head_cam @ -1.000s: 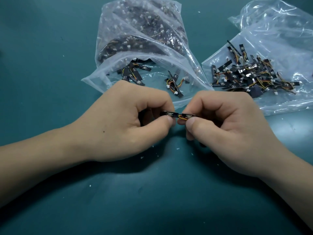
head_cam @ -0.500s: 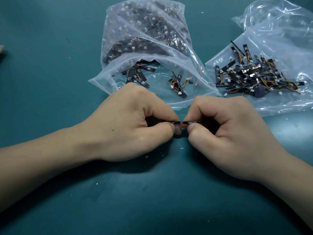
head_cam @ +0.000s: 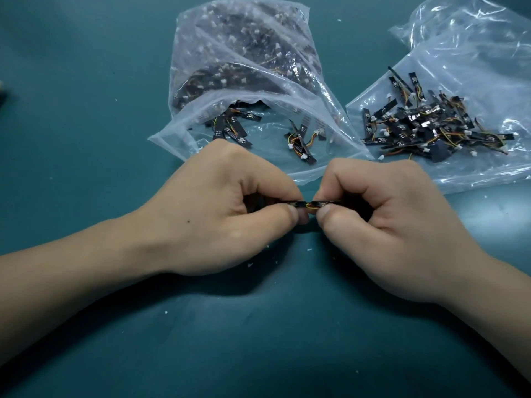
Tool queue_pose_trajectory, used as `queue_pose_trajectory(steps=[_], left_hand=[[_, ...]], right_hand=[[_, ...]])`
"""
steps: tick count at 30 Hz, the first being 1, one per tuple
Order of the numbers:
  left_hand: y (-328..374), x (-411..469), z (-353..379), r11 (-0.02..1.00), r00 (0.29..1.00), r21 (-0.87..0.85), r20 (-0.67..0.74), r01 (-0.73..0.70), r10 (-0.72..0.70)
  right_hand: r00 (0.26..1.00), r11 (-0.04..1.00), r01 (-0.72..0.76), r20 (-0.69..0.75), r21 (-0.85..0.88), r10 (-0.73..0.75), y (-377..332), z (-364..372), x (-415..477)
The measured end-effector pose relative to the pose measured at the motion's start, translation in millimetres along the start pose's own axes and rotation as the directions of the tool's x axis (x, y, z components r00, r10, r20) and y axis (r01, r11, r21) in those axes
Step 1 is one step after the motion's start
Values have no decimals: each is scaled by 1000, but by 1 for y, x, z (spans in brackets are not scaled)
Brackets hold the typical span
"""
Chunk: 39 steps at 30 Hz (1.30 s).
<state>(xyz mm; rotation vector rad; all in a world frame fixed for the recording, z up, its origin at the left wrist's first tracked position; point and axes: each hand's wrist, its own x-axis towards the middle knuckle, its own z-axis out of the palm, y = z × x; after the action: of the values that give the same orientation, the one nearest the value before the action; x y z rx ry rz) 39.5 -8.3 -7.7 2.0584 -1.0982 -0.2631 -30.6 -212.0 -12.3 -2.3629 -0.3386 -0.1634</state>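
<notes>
A thin black circuit strip [head_cam: 311, 203] with yellow and orange wires runs level between my two hands, just above the teal table. My left hand [head_cam: 218, 211] pinches its left end between thumb and curled forefinger. My right hand [head_cam: 382, 222] pinches its right end the same way. Both thumbs nearly touch under the strip's middle. The ends of the strip are hidden inside my fingers.
A clear plastic bag [head_cam: 244, 67] full of black strips lies open behind my left hand. A second clear bag [head_cam: 459, 67] lies flat at the back right with a loose pile of wired strips [head_cam: 431, 124] on it. Small white crumbs dot the teal table [head_cam: 86, 139].
Both hands have closed in on each other, so less of the strip shows between the thumbs. The strip has turned edge-on to the camera.
</notes>
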Motion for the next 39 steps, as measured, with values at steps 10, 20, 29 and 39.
queue_pose_trajectory(steps=[10,20,29,39], left_hand=[[-5,-6,3,981,997,-182,-4,72,-74],[5,-5,-2,994,990,-82,-127,-70,59],[-1,-1,9,861,999,506,-13,47,-46],[-3,-1,11,871,998,490,-63,43,-14]], right_hand=[[999,989,51,-26,141,-48,-2,-5,-3],[992,988,122,-16,98,-122,4,-4,-4],[993,998,69,-96,7,-68,5,3,-3],[997,997,78,-21,-10,-78,5,4,-4]])
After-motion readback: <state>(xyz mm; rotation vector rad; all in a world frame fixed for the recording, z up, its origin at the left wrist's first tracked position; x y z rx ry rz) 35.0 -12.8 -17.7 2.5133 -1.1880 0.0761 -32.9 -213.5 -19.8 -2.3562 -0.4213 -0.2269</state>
